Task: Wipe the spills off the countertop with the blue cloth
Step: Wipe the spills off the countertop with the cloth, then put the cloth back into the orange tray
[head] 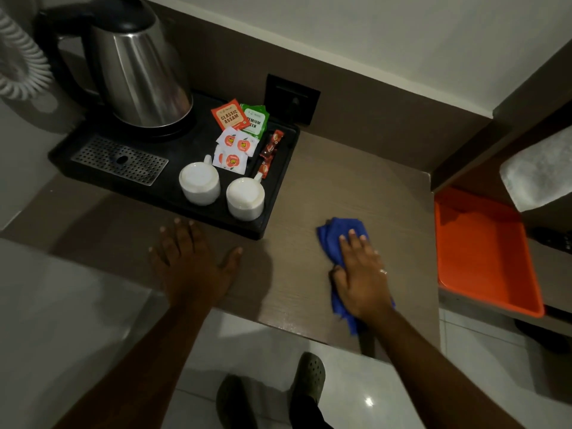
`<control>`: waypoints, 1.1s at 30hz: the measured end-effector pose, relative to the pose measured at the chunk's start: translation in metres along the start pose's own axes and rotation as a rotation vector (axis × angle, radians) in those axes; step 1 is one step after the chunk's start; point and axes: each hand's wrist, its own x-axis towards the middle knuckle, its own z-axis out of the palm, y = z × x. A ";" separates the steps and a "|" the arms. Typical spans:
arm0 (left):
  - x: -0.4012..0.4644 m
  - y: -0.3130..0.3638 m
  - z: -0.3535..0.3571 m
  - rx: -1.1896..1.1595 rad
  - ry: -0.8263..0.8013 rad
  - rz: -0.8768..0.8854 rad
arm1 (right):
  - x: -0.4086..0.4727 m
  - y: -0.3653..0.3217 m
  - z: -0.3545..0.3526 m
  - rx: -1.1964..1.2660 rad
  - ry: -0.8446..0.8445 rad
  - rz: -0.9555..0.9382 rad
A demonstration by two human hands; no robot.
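Woodgrain countertop (340, 187), crumpled blue cloth (335, 232)

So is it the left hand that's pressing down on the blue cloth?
No, the right hand presses the blue cloth onto the countertop, while the left hand lies flat on it with nothing under it.

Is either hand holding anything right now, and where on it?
The right hand presses flat on the middle of the bunched blue cloth without gripping it. The left hand rests flat on the countertop, holding nothing.
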 end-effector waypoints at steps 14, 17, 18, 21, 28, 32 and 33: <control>0.001 0.002 0.007 0.016 0.036 -0.021 | 0.178 -0.069 0.002 -0.079 0.070 0.039; 0.000 0.002 0.005 0.023 0.034 -0.019 | 0.100 -0.085 0.019 -0.044 0.074 -0.056; 0.000 0.002 0.003 0.021 0.020 -0.023 | 0.068 -0.087 0.025 -0.037 0.074 -0.073; 0.001 0.003 -0.002 0.017 -0.043 -0.027 | 0.006 -0.084 0.033 -0.025 0.074 -0.059; -0.023 0.007 -0.021 -0.031 -0.101 0.079 | -0.002 -0.080 0.008 0.411 0.158 0.009; -0.058 0.038 -0.026 -0.273 -0.035 0.225 | -0.004 -0.056 -0.030 1.189 0.199 0.298; -0.066 0.050 -0.025 -0.297 -0.046 0.284 | -0.005 -0.044 -0.039 1.436 0.221 0.403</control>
